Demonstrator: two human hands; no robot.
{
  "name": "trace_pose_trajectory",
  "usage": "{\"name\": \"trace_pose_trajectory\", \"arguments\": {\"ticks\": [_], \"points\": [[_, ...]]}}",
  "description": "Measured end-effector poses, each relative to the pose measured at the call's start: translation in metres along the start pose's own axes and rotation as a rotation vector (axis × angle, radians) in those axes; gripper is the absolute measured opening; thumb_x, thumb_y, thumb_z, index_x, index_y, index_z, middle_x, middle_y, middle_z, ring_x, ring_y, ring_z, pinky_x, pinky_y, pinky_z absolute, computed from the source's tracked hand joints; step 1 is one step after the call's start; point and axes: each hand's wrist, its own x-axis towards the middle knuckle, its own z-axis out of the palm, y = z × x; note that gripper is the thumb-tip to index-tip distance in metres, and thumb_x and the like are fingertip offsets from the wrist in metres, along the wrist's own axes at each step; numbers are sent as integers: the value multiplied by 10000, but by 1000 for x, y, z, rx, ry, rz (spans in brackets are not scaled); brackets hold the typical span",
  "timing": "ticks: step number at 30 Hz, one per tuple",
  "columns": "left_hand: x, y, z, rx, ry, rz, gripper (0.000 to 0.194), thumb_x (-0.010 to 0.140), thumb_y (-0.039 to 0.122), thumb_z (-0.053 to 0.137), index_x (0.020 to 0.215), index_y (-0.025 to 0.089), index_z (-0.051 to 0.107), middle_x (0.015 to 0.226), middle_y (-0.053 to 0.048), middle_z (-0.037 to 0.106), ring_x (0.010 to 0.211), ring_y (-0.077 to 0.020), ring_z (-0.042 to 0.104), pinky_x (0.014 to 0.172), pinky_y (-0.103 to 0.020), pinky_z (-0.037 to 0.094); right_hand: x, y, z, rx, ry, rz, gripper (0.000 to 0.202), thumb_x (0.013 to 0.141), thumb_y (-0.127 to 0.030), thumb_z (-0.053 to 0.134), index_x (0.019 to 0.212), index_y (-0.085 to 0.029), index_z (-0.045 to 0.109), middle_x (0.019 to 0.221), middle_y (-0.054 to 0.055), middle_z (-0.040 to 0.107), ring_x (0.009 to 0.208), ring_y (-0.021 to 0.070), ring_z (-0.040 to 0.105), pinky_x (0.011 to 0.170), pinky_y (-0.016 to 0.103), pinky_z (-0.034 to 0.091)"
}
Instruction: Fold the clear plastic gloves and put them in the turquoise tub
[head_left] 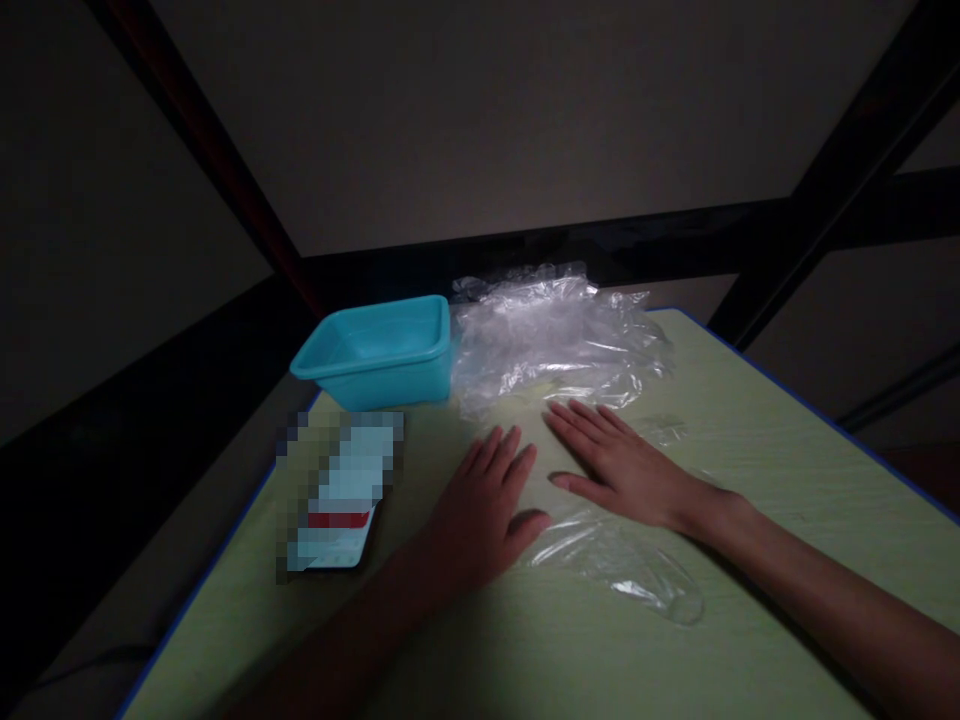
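Observation:
Both hands lie palm down near the middle of the table. My left hand (pixel 489 497) has its fingers stretched out and its thumb apart, at the left edge of a clear plastic disposable glove (pixel 637 565). Part of that thin glove lies under and between the hands, with a finger-shaped end toward me. Fingers extended and pointing away to the left, my right hand (pixel 619 460) rests flat over its upper part. Just beyond the fingertips is a crumpled heap of clear plastic gloves (pixel 559 335). Neither hand grips anything.
A turquoise plastic basin (pixel 375 385) stands at the back left, beside the heap. In front of it lies a phone (pixel 337 540), its screen partly blurred out. The light green table (pixel 787 500) has a blue edge, with a wall (pixel 525 120) behind it.

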Motion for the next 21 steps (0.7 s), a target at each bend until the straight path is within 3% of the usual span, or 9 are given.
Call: {"name": "trace_pose_trajectory", "arguments": {"ticks": [6, 11, 21], "points": [[1, 0, -1, 26, -6, -24, 618, 856, 425, 475, 1369, 107, 338, 1480, -161, 226, 1363, -348, 148, 1079, -524, 214, -2, 9, 1, -69, -47, 96, 791, 841, -680, 215, 1411, -135, 276, 1473, 125, 216, 1347, 316, 179, 1069, 535, 197], [0, 1, -2, 20, -14, -24, 625, 854, 417, 482, 1372, 101, 333, 1480, -161, 221, 1363, -349, 149, 1082, -525, 207, -3, 22, 1, -111, -80, 197, 800, 844, -681, 141, 1423, -138, 240, 1483, 115, 170, 1357, 290, 146, 1080, 517, 166], [-1, 0, -1, 7, 14, -13, 620, 855, 428, 479, 1367, 106, 340, 1479, -156, 229, 1364, -343, 155, 1079, -528, 212, -6, 41, -1, -128, -93, 353, 739, 871, -636, 187, 1437, -162, 195, 1487, 91, 154, 1360, 271, 122, 1084, 498, 171]]}}
